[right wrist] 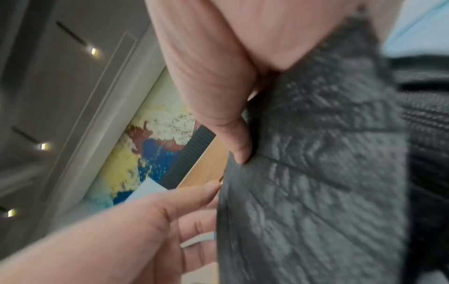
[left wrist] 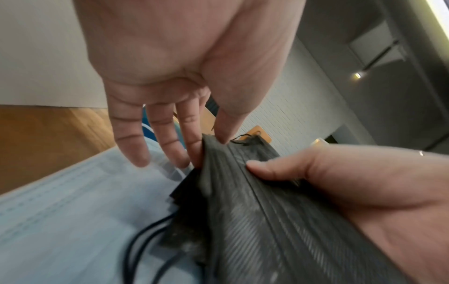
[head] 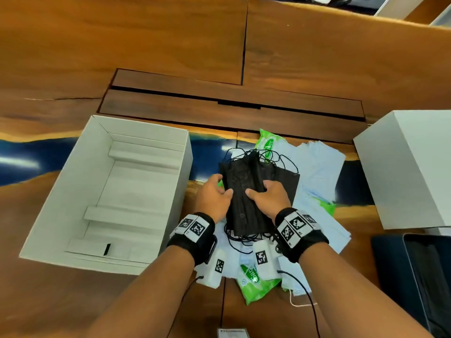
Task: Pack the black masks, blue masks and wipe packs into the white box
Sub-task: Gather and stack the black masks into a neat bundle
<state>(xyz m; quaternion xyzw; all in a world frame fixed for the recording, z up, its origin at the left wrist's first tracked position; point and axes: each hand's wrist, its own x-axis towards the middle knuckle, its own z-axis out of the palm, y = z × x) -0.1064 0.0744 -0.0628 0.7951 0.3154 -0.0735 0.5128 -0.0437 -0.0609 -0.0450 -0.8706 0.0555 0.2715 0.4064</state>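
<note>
Both hands, left hand (head: 214, 196) and right hand (head: 269, 195), gripping black masks (head: 246, 191) over wooden table (head: 146, 57); white box (head: 146, 137) left.

Bright, even light; head view bends at edges, both wrist views motion-blurred.

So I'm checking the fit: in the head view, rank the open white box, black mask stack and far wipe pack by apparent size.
1. Open white box, by far.
2. Black mask stack.
3. Far wipe pack, mostly covered, so true size unsure.
</note>
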